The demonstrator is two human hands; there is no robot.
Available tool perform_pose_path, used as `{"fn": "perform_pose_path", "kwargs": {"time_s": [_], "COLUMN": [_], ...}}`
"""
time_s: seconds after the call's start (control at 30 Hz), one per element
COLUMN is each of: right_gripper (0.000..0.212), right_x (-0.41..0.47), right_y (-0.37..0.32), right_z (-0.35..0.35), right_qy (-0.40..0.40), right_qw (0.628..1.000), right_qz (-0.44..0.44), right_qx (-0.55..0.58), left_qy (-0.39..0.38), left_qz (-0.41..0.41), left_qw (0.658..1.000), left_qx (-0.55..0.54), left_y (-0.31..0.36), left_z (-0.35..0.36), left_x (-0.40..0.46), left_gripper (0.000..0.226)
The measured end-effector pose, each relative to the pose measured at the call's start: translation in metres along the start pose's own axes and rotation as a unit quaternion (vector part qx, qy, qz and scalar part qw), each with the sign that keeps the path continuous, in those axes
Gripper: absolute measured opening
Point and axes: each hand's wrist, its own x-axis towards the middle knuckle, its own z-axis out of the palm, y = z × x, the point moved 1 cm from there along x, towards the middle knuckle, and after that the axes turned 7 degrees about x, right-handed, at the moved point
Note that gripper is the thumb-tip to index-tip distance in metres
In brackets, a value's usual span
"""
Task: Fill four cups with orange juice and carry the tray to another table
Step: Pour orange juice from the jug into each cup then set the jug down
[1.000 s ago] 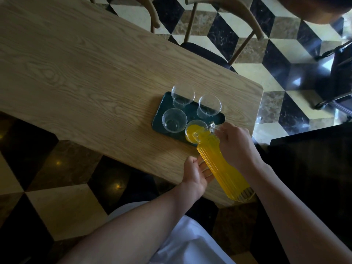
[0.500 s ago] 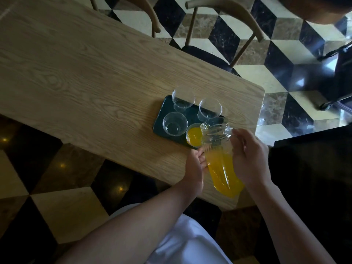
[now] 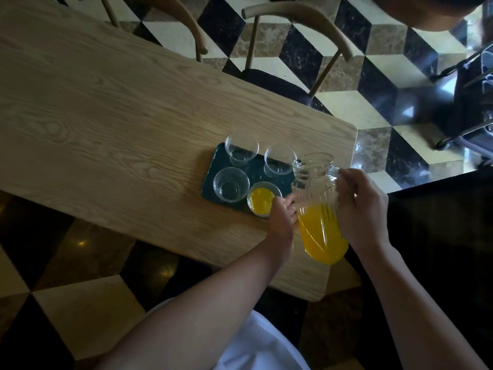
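The right hand (image 3: 362,206) is wrapped around the handle side of a ribbed glass jug (image 3: 317,206), fingers closed on it, holding it off the bench (image 3: 106,116). The jug stands close to upright, its long axis running from the open mouth at the far end down to its base near the bench's near edge, the mouth leaning slightly toward the tray. Orange juice (image 3: 321,236) fills only the lower half. The left hand (image 3: 280,220) rests just beside the jug at the near corner of the dark green tray (image 3: 213,169), fingers curled against the filled cup (image 3: 262,200); whether it actually grips the cup or tray cannot be told.

The tray lies near the right end of the pale wood-grain bench and carries four clear cups in two rows. The near right one holds juice; the near left cup (image 3: 230,184) and the two far cups (image 3: 241,149) (image 3: 280,160) are empty. The jug's mouth overlaps the right far cup in this view.

Beyond the bench, two wooden chairs (image 3: 301,25) stand on a floor (image 3: 373,108) tiled in black, cream and brown cube pattern. A white garment (image 3: 256,348) shows at the bottom.
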Motion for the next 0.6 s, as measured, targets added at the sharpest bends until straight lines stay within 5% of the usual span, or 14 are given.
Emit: {"fn": "perform_pose_path", "kwargs": {"time_s": [0.3, 0.6], "right_gripper": [0.019, 0.022], "right_x": [0.045, 0.074], "right_y": [0.018, 0.021], "right_z": [0.015, 0.026], "right_qy": [-0.111, -0.178], "right_qw": [0.992, 0.979], "right_qz": [-0.014, -0.022], "right_qx": [-0.057, -0.094], "left_qy": [0.053, 0.059], "left_qz": [-0.066, -0.097], "left_qw": [0.99, 0.976], "left_qx": [-0.109, -0.187], "left_y": [-0.004, -0.005], "left_z": [0.014, 0.022], "left_x": [0.023, 0.04], "left_gripper": [0.045, 0.056]}}
